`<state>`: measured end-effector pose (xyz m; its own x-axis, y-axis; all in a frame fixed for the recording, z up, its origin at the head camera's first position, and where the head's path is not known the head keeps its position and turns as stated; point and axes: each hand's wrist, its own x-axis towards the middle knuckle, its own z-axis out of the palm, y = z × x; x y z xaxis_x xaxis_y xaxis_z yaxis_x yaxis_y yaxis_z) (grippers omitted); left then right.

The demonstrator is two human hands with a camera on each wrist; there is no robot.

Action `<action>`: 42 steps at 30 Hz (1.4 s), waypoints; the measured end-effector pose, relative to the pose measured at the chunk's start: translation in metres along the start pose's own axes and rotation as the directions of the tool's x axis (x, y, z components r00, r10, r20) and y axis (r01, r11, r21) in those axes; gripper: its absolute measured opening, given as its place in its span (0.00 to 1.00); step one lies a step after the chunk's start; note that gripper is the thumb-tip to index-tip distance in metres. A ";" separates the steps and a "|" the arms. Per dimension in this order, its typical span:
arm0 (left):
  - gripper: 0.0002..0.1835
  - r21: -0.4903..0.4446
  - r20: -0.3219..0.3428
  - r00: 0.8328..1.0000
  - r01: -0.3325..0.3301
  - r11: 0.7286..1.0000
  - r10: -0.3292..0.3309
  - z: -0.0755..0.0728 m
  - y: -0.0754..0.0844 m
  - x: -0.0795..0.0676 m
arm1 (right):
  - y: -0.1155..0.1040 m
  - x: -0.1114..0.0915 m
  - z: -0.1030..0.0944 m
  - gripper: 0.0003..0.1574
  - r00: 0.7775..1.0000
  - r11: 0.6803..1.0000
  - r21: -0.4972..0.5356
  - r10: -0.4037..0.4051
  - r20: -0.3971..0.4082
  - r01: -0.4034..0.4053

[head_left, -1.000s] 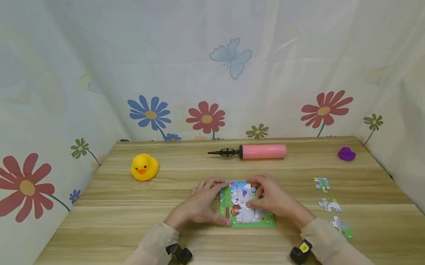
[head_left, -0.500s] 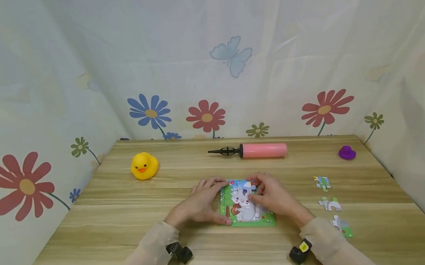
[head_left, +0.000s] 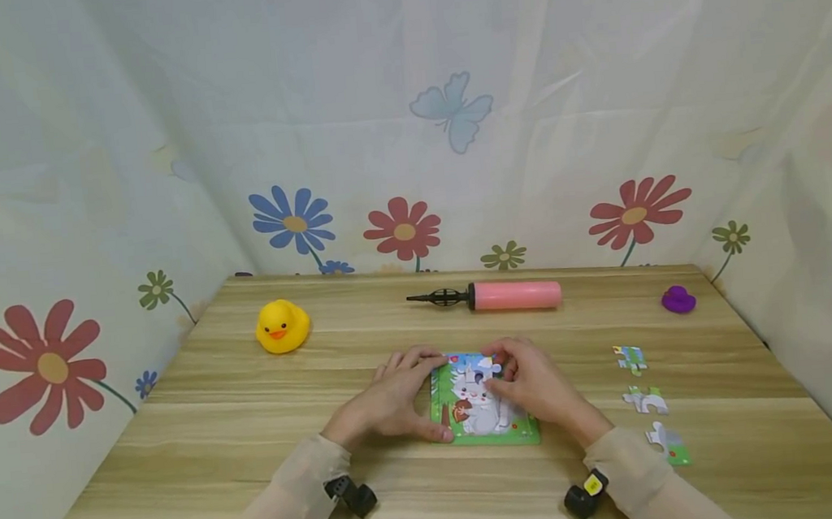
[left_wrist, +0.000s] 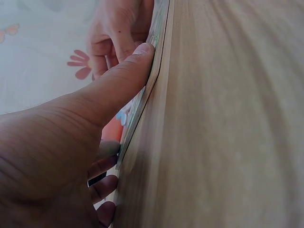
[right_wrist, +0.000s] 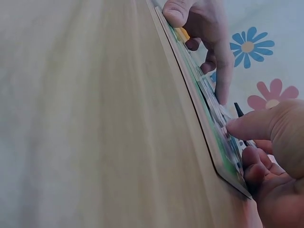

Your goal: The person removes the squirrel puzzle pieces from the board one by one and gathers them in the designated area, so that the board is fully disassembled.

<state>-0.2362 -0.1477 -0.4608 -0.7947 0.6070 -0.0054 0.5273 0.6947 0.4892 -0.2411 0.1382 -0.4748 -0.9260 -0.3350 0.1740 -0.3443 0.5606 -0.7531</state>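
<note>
A jigsaw puzzle (head_left: pixel 484 427) with a white cartoon animal on green ground lies flat on the table. My left hand (head_left: pixel 390 400) rests on its left side, the thumb (left_wrist: pixel 126 78) pressing the near left corner and the fingertips at the far left edge. Over the upper right part, my right hand (head_left: pixel 543 388) curls thumb and index finger around a puzzle piece (head_left: pixel 495 368) with a pale blue tab. The right thumb (right_wrist: pixel 249 126) touches the puzzle's surface, and the hand hides much of that piece. Three loose puzzle pieces, the middle one (head_left: pixel 646 401) grey and green, lie to the right.
Behind the puzzle lies a pink hand pump (head_left: pixel 514 295) with a black nozzle. A yellow rubber duck (head_left: pixel 283 327) sits at the back left, a small purple duck (head_left: pixel 678 300) at the back right. Flower-printed curtains (head_left: pixel 349 151) border the wooden table (head_left: pixel 253 427).
My right thumb has shifted slightly up and to the right on the puzzle, showing more of the animal's face and body. The left hand and the loose pieces stay in place.
</note>
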 end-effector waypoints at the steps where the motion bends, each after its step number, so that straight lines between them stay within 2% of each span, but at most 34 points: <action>1: 0.64 -0.002 0.000 1.000 0.000 1.000 0.000 0.000 0.000 0.000 | 0.000 0.000 0.000 0.26 1.000 1.000 -0.001 0.005 -0.001 -0.005; 5: 0.65 0.000 0.004 1.000 0.001 1.000 -0.001 0.000 0.000 -0.001 | -0.002 0.000 -0.002 0.26 1.000 1.000 0.002 0.022 -0.005 -0.022; 11: 0.65 -0.002 0.007 1.000 0.008 1.000 -0.008 -0.001 0.001 -0.001 | -0.004 0.000 -0.006 0.27 1.000 1.000 0.019 -0.006 0.006 0.006; 18: 0.64 -0.008 0.002 1.000 0.013 1.000 -0.013 -0.003 0.001 -0.003 | -0.007 0.002 -0.020 0.27 1.000 0.996 0.090 -0.006 0.021 0.004; 26: 0.65 -0.004 0.002 1.000 0.004 1.000 -0.004 -0.002 0.001 -0.002 | -0.002 -0.001 -0.065 0.25 0.995 0.991 0.083 -0.102 0.013 0.101; 35: 0.66 -0.016 0.007 1.000 0.020 1.000 -0.019 0.000 0.000 -0.003 | 0.005 -0.013 -0.118 0.26 0.998 0.999 -0.018 -0.047 -0.038 0.046; 42: 0.65 -0.015 0.005 1.000 0.011 1.000 -0.011 0.000 0.000 -0.001 | 0.016 -0.025 -0.144 0.29 0.992 0.993 -0.046 -0.107 -0.062 0.104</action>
<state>-0.2349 -0.1484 -0.4610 -0.7990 0.6011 -0.0148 0.5141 0.6956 0.5018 -0.2458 0.2647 -0.3998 -0.8916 -0.3454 0.2929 -0.4459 0.5569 -0.7007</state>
